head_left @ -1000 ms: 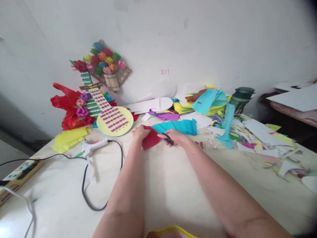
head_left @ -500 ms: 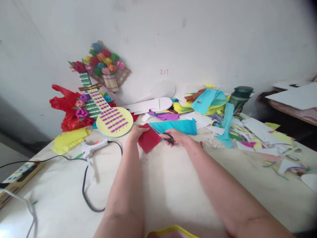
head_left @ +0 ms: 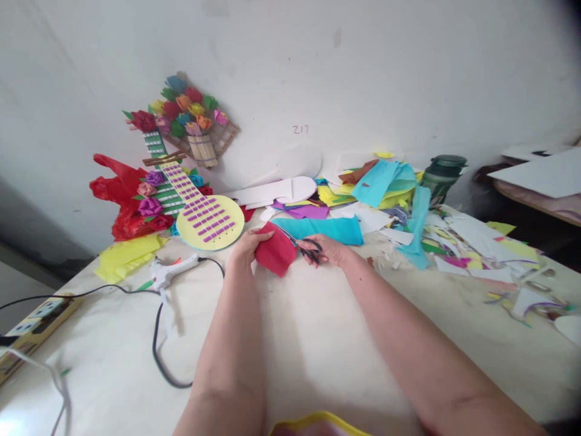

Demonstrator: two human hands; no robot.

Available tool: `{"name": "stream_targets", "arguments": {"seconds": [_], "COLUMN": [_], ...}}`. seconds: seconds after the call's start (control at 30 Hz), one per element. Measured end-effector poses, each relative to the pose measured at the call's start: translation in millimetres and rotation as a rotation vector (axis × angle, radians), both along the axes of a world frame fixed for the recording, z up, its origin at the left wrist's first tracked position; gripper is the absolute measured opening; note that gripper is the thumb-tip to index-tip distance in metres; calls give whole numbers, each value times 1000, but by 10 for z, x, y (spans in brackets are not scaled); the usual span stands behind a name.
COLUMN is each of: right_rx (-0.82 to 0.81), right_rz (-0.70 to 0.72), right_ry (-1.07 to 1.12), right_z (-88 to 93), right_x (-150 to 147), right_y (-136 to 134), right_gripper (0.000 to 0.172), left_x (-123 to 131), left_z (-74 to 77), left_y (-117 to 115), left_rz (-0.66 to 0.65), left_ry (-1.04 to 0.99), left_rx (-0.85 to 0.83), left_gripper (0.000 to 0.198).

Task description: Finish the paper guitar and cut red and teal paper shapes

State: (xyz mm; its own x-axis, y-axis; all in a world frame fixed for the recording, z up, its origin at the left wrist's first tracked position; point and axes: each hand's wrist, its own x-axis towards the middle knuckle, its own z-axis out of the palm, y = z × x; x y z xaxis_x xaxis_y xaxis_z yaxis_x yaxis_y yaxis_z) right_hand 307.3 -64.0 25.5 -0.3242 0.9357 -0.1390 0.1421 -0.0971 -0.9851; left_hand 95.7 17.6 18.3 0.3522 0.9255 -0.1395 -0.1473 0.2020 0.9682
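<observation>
A piece of red crepe-like paper (head_left: 275,251) is pinched at its left edge by my left hand (head_left: 249,244), thumb on top. My right hand (head_left: 323,249) is closed round the dark handles of a pair of scissors (head_left: 310,248). Their blades point up and left along the paper's upper right edge; whether they are cutting through it I cannot tell. Just behind lies a folded strip of turquoise paper (head_left: 320,229). To the left of my left hand rests a yellow paper guitar (head_left: 212,223) with purple bars.
A white glue gun (head_left: 175,271) with a black cord lies left, near a power strip (head_left: 36,327). A green bottle (head_left: 442,178) stands behind many paper scraps (head_left: 474,242) on the right. A flower decoration (head_left: 190,115) leans against the wall.
The red paper's right side now looks more rounded and has turned slightly. My right hand and the scissors have shifted a little to the right.
</observation>
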Motion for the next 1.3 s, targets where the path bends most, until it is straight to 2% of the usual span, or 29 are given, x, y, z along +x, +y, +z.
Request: {"name": "stream_targets", "arguments": {"seconds": [0.2,0.43,0.67,0.93,1.1,1.3], "right_rx": [-4,-43,-19,23,67,55], "right_rz": [44,90,127,82,115,122], "right_ry": [-15,-6,-9,5,-15,-42], "right_z": [9,21,-14,-44,-88,-61], "right_x": [58,131,98,86,126,114], "right_y": [-16,-46,-2,7,18,20], "right_gripper": [45,48,50,51,51,50], "left_x": [-53,-77,-52,-80,-109,-106], "left_z": [35,15,30,-22,-47,-43], "left_y": [-38,-27,-49,-5,19,12], "left_rz": [-34,-47,-88,-49,-7,18], "left_ry": [37,44,74,55,28,-10], "left_rx": [0,-19,-44,0,34,42], "left_gripper": [26,33,31,29,34,36]}}
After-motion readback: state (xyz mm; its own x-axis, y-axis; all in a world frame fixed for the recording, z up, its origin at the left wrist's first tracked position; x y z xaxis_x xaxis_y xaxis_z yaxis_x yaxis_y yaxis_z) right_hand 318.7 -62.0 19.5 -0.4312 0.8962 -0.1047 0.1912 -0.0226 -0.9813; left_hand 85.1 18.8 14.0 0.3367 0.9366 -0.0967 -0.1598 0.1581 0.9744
